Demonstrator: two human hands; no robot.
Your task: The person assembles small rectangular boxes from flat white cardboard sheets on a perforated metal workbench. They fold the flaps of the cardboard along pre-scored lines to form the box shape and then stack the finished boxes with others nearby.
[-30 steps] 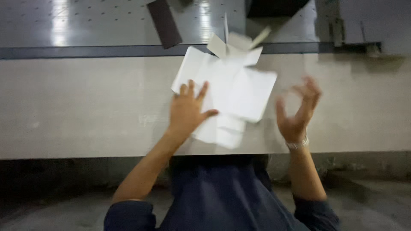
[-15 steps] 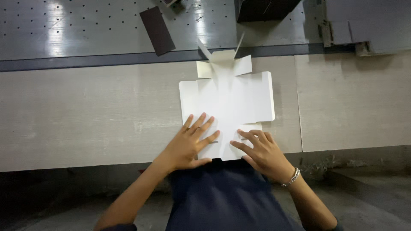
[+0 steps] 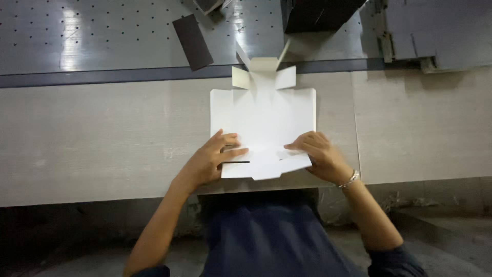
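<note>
Setting: pale grey worktable running full width, its near edge at 6 o'clock above a dark, dim floor where little can be made out. Beyond the table, at 12 o'clock, a grey perforated metal panel with bright glare patches.

Item 1: flat white cardboard box blank, unfolded, lying on the table at centre. Small flaps stand up at its far end, 12 o'clock; the near edge, at 6 o'clock, overhangs or meets the table edge, which of the two cannot be told. A short dark slit shows near the left hand.

Item 2: left hand, at 7 o'clock of the blank, fingers spread and pressed flat on its near-left corner; nothing clasped.

Item 3: right hand, at 5 o'clock of the blank, fingers curled over the near-right flap, thumb hidden beneath; whether it pinches the card or only presses it cannot be told. A bracelet sits at the wrist.

Item 4: dark rectangular card piece, lying tilted on the panel at 11 o'clock.

Item 5: dark box-like object at 12 to 1 o'clock, cut off by the top edge; kind unclear.

Item 6: grey flat pieces at 2 o'clock, partly cut off, indistinct.

Item 7: dark blue garment, at 6 o'clock, hiding the floor below.
</note>
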